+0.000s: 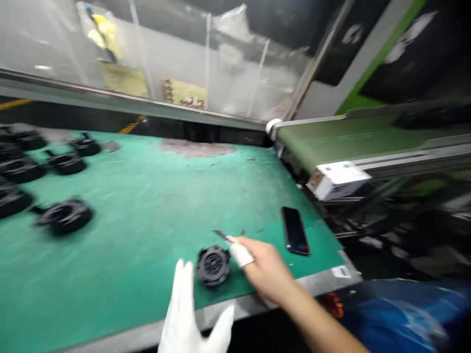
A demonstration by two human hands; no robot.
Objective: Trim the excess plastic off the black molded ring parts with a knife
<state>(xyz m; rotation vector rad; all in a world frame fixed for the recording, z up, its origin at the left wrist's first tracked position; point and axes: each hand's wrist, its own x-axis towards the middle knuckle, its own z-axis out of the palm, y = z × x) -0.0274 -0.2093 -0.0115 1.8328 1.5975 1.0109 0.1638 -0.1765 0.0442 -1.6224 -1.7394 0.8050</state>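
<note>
So the round black plastic part (pixel 213 265) sits on the mat right between both hands, pretty much a disc, so no long axis to speak of. Gloved left hand (pixel 195 314) is just off its 9 o'clock, fingers and thumb spread, nothing in it. Bare right hand (pixel 267 267) is near 3, pinched on a slim blade-like tool (pixel 221 235) crossing above the part from 1 to 12. Can't tell if either touches it. Metal table edge (pixel 245 306) is close at 6, phone (pixel 295 230) at 2, ring-shaped black parts (pixel 75 215) around 10. Most room on the green mat (pixel 154 196) is toward 11.
</note>
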